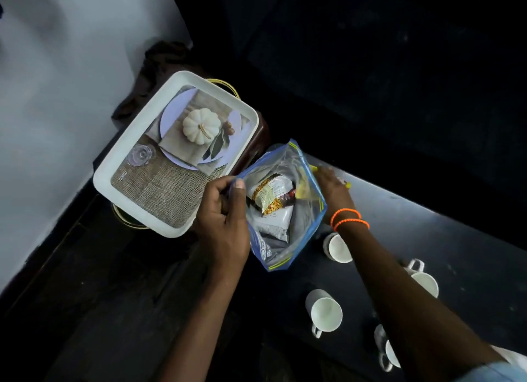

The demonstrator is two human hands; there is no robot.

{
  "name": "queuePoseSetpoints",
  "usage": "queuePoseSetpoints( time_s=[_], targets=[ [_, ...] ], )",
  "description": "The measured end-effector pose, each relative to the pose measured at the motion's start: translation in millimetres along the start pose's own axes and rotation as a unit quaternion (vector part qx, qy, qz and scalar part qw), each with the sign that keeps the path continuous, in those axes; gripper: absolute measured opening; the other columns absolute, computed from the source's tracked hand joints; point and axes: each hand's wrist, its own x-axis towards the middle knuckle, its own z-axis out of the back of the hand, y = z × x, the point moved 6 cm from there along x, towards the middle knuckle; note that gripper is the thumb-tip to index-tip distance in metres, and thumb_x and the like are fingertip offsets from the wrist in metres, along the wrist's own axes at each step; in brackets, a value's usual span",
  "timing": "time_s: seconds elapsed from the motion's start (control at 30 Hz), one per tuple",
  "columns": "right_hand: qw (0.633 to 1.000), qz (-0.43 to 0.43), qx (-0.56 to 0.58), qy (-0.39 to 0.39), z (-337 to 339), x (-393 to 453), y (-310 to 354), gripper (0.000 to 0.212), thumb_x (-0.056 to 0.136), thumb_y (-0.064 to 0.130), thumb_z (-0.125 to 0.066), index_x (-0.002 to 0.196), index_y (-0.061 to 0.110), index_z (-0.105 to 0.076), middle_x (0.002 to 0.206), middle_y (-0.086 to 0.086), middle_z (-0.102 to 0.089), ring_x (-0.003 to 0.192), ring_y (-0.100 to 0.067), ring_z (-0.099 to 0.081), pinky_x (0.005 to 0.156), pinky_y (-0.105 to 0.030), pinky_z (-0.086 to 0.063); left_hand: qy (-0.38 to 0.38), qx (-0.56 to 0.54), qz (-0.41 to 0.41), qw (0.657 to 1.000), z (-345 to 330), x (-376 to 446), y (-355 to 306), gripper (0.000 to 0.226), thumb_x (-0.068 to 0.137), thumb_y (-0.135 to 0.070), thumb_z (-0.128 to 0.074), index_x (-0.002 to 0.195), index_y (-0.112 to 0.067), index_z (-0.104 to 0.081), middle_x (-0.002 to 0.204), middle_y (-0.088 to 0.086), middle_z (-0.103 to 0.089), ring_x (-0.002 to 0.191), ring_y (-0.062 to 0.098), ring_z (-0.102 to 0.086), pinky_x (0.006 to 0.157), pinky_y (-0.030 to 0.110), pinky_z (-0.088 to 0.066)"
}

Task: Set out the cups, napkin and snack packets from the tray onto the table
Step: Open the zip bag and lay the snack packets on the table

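Reading no label on snack packets (271, 196), print too small | left hand (225, 210) pinching zip bag (282, 239) rim | right hand (332, 186) gripping opposite rim | cups (325, 310) on counter (470, 239)

Clear glossy plastic bag (285, 210)

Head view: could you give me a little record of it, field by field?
tray: white rim, printed pumpkin picture, nothing standing on it
bag: clear zip bag, held open over the table
left hand: pinches the bag's left edge
right hand: holds the bag's right edge
packets: inside the bag
cups: four white ones on the table
napkin: not visible
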Motion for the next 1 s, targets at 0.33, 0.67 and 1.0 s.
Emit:
queuePoseSetpoints(
  time_s=[0.33, 0.67, 1.0],
  targets=[
    [0.877, -0.012, 0.326, -0.354, 110.0, -81.9, 59.0, 0.022, 0.082, 0.002, -0.069, 0.101, 0.010, -0.075, 0.093, -0.001, -0.076, 0.084, -0.005, -0.072, 0.080, -0.020, -0.059, 0.019, -0.013, 0.014, 1.000, -0.7, -0.9, 8.6, 0.008, 0.102, -0.022, -0.066, 0.107, -0.022, -0.072, 0.094, -0.010, -0.075, 0.089, 0.001, -0.069, 0.081, 0.021, -0.054],
    [0.990, -0.027, -0.050, 0.128, -36.6, -18.4, 122.5, 0.063, 0.090, 0.019, -0.067, 0.147, 0.011, -0.042, 0.154, -0.021, -0.035, 0.142, -0.042, -0.034, 0.110, -0.052, -0.044, 0.022, -0.006, -0.009, 1.000, -1.4, 1.7, 8.2, 0.018, 0.099, -0.032, -0.063, 0.107, -0.021, -0.075, 0.100, -0.009, -0.077, 0.094, 0.001, -0.071, 0.087, 0.019, -0.051],
    [0.999, 0.003, -0.052, 0.004, -48.6, -4.3, 116.3, 0.025, 0.101, 0.016, -0.047, 0.117, 0.011, -0.066, 0.124, -0.014, -0.067, 0.125, -0.037, -0.053, 0.102, -0.042, -0.046, 0.051, 0.035, -0.022, 0.998, -2.0, 3.1, 19.8, 0.013, 0.099, -0.027, -0.070, 0.093, -0.018, -0.078, 0.057, -0.022, -0.056, 0.055, -0.003, -0.048, 0.058, 0.007, -0.036]
  ],
)
